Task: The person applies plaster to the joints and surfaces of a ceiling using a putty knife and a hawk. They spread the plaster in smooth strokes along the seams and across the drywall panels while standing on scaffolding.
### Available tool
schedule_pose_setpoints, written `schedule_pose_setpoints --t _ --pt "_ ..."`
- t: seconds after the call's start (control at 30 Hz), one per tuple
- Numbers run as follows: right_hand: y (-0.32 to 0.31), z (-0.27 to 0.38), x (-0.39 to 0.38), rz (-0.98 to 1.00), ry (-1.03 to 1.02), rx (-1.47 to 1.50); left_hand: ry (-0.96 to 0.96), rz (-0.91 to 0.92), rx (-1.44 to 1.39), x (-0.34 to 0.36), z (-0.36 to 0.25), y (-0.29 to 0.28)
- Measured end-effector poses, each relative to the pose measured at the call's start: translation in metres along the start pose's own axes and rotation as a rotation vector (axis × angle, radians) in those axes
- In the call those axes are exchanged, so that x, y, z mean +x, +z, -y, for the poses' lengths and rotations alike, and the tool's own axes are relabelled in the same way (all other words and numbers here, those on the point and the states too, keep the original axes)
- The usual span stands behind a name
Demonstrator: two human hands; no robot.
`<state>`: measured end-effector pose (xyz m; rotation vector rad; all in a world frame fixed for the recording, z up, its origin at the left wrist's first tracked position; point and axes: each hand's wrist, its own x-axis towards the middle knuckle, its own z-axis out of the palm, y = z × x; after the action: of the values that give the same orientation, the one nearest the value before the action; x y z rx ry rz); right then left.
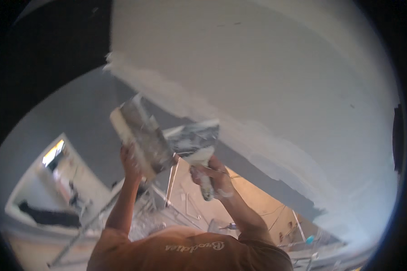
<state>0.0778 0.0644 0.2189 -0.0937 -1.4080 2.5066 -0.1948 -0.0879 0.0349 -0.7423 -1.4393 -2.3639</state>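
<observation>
Plaster trowel [195, 141] is being held up near the ceiling by the right hand [210, 174], whose fingers are clenched round its pale handle; the broad blade is standing just above the grip, its long axis running left to right and slightly tilted, its smeared face turned toward the camera. Left of that grip, touching or all but touching the blade's left end, the mortar board [142, 137] is being gripped from below by the left hand [130, 160], fingers closed on its lower edge. The board's long axis is running from upper left down to lower right, so its lower end is pointing at the trowel. Both tools are meeting between the two hands, the right hand being the nearer one to the blade. Above and to the right of both grips, the ceiling [267, 67] is showing a wide coat of pale plaster, with bare grey patches below it. Below the hands, scaffold poles [172, 180] and an orange shirt [190, 248] are showing.
</observation>
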Motion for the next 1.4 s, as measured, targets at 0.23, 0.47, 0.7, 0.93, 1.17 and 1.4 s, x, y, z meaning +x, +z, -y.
schedule_pose_setpoints --t 0.23,0.47,0.7,0.93,1.17,1.4 --pt "-0.037 -0.038 0.003 -0.004 0.121 0.145 -0.073 -0.043 -0.055 0.016 -0.107 0.058" --pt "-0.042 -0.029 0.005 0.076 0.069 0.155 0.017 0.120 0.166 -0.034 -0.129 0.061" --pt "-0.051 0.004 0.003 0.139 -0.468 -1.067 -0.610 0.109 -0.339 -0.062 -0.107 0.056" --pt "-0.083 -0.045 0.000 0.216 -0.611 -1.807 -0.904 0.165 -0.705 -0.060 -0.114 0.029" --pt "-0.126 -0.092 -0.010 -0.032 -0.274 -1.061 -0.556 -0.095 -0.375 -0.050 -0.120 -0.004" --pt "-0.047 -0.105 -0.009 -0.013 0.331 0.044 -0.164 -0.179 0.328 -0.032 -0.053 -0.056"
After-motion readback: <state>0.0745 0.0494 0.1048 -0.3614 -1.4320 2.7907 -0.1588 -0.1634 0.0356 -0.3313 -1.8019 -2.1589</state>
